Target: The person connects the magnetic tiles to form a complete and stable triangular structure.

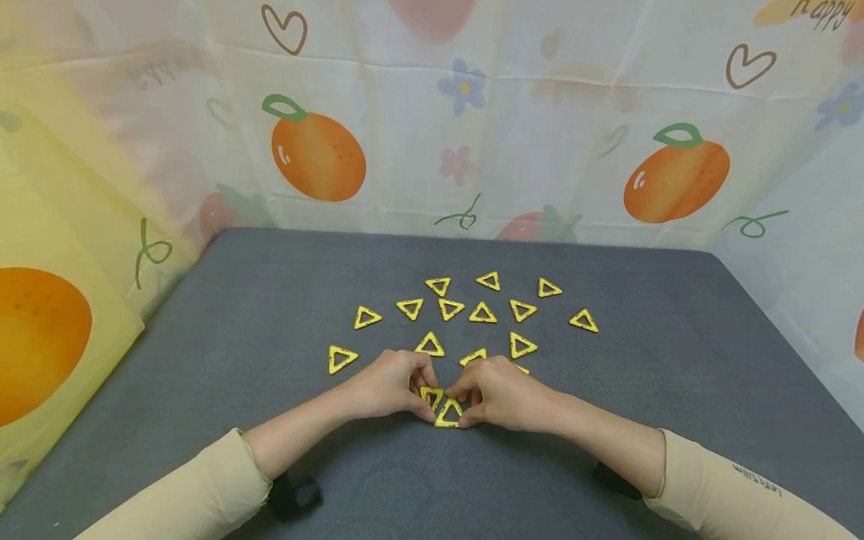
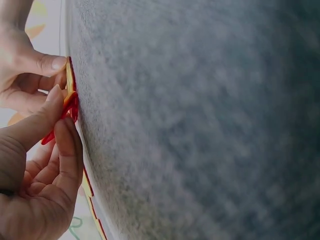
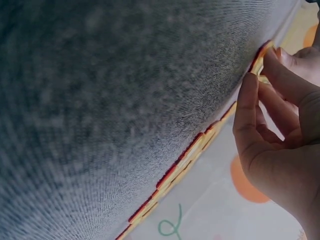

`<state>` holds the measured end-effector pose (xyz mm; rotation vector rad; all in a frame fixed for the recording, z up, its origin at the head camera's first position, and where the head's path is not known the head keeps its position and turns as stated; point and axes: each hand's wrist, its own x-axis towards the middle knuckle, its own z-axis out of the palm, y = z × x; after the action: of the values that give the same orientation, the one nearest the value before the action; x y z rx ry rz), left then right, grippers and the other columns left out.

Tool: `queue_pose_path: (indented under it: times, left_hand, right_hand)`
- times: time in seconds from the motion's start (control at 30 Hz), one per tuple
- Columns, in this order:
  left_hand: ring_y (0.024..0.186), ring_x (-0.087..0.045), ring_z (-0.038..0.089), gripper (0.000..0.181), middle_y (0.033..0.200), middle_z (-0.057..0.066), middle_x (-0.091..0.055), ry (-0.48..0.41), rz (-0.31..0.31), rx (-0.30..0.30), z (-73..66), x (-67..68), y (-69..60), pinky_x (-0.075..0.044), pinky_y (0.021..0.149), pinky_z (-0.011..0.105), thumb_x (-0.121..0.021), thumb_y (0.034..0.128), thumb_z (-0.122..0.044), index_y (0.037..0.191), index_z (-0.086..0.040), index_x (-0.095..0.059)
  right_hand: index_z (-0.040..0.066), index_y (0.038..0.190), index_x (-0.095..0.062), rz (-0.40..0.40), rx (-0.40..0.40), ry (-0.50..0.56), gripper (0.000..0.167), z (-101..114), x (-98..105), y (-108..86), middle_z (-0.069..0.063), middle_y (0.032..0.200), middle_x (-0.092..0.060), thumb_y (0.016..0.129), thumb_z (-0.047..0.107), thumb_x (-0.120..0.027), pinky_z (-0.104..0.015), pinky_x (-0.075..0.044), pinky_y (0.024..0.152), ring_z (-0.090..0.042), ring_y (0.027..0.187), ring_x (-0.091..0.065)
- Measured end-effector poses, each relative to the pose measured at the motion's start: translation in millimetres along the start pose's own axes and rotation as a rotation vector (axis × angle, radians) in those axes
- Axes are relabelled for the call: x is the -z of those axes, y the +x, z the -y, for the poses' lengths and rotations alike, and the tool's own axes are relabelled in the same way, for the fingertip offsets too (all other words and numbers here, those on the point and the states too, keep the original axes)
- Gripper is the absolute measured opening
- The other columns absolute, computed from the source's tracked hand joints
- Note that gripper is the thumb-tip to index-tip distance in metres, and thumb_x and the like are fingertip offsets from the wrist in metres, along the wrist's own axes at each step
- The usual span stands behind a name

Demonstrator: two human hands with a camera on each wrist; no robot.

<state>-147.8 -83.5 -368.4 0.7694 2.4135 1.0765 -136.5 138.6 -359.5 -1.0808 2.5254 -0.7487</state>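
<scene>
The fingers of the left hand (image 1: 394, 386) are almost closed: thumb and fingertip pinch a yellow triangle (image 1: 432, 390) with red edge, which I see tilted. The right hand (image 1: 502, 394), thumb and finger slightly apart, holds a second triangle (image 1: 447, 424) by its right side, flat on the table (image 1: 283, 300), just beside the first; whether they touch I cannot tell. Both are farther from the table's far edge than the other yellow triangles (image 1: 482, 320), scattered toward it. Behind that edge hangs a cloth (image 1: 405, 150) printed with oranges.
</scene>
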Motion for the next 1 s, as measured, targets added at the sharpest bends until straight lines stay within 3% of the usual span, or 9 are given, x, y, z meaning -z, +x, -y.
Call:
queue_pose_path:
  times: [0.57,0.87,1.0]
  left_hand:
    - [0.064,-0.064,0.003,0.030,0.076,-0.002,-0.071,-0.012,0.008,-0.009,-2.3,-3.7,1.7,-0.051,0.060,0.020,-0.088,0.0709,-0.011,0.089,-0.011,-0.064]
    - [0.066,-0.068,0.005,0.035,0.079,0.004,-0.073,-0.070,0.063,-0.033,-1.3,-4.9,1.5,-0.054,0.061,0.021,-0.087,0.0701,-0.003,0.096,-0.009,-0.064]
    - [0.066,-0.068,0.005,0.035,0.077,0.005,-0.074,-0.070,0.060,-0.034,-2.2,-5.6,0.9,-0.054,0.060,0.020,-0.086,0.0702,-0.002,0.096,-0.009,-0.064]
  right_hand:
    - [0.008,0.110,-0.076,-0.017,-0.014,0.001,0.035,-1.8,-0.4,0.5,-0.004,0.092,-0.070,0.076,0.015,-0.085,-0.013,-0.049,0.060,0.005,0.066,-0.058]
    - [0.010,0.109,-0.077,-0.025,-0.011,0.019,0.035,-3.7,-2.0,0.4,-0.003,0.091,-0.070,0.075,0.014,-0.085,-0.013,-0.050,0.060,0.005,0.066,-0.058]
    - [0.010,0.107,-0.077,-0.031,-0.010,0.027,0.033,-4.2,-2.5,0.6,-0.002,0.090,-0.071,0.075,0.014,-0.085,-0.013,-0.050,0.061,0.005,0.066,-0.059]
